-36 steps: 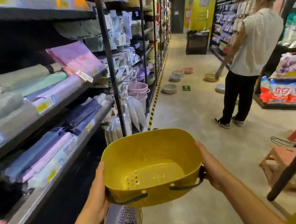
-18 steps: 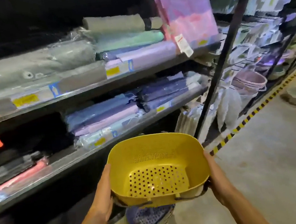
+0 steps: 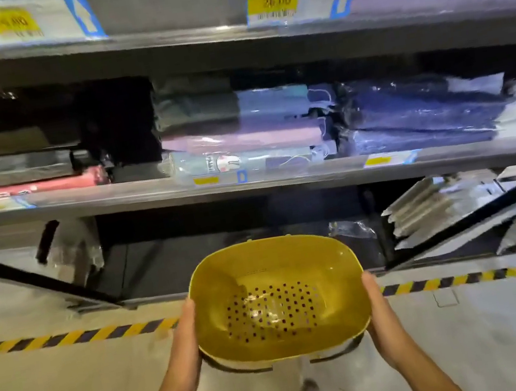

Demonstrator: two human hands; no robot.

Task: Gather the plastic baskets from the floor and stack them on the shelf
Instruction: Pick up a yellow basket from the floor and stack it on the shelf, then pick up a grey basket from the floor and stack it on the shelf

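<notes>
Beyond the basket [image 3: 279, 307], packed shelves [image 3: 281, 178]

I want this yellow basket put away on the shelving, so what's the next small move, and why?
Probably lower the yellow basket and ease it forward over the striped tape into the bottom shelf. The left hand and right hand grip its two sides, level, right in front of that dark open bay, while the shelf above is packed with wrapped bundles.
</notes>
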